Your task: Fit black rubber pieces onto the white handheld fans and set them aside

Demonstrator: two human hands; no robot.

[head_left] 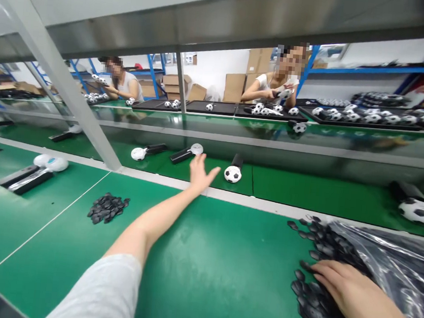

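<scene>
The table point(225, 259) fills the foreground. Beyond its pale edge strip point(245, 200) runs a green belt point(306, 187) carrying black-handled items with ball-shaped heads. On the right of the table, a clear plastic bag point(386, 248) lies beside a large heap of black pieces point(318, 307). A smaller heap point(107, 208) sits on the left side of the table.

Left hand point(200, 175): extended over the edge strip toward the belt. Grip: fingers spread, thumb well apart, nothing held. A white-headed item point(197, 149) lies just beyond the fingertips; whether they touch it cannot be told. A football-patterned item point(233, 174) lies near the thumb, its handle pointing away from the person.

Right hand point(352, 290): lowered over the large heap, fingers together. Grip: the thumb is hidden, so its width cannot be told. The fingertips meet a single black piece point(306, 266) at the heap's edge; whether it is pinched or only touched cannot be told.

Step in hand, as judged: a reach to the belt with the left hand while the right attends to the black pieces. To take up the white-headed item, the left hand would need a slight forward reach, then closure around head or handle. To lift one piece, the right would need a fingertip pinch.
</scene>
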